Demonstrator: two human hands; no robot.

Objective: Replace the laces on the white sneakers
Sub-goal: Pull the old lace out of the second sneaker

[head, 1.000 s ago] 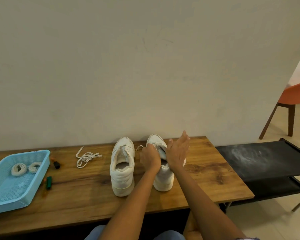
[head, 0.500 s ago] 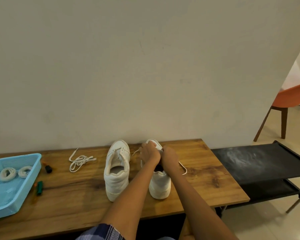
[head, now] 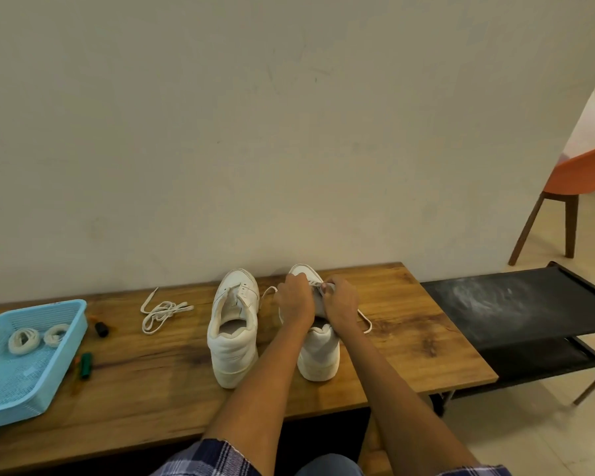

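Resting under both hands (head: 318,302), the right sneaker (head: 318,355) faces the wall.

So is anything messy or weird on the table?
A little. One loose lace lies in a tangled heap on the wooden table, left of the left sneaker, which has no lace in its eyelets. Small items lie scattered beside the blue basket. Nothing looks spilled or broken.

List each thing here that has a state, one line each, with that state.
left sneaker: unlaced, upright on table
right sneaker: still laced, both hands on it
left hand: gripping the lace
right hand: pinching the lace
loose lace: removed, piled on table
blue basket: holds two coiled laces
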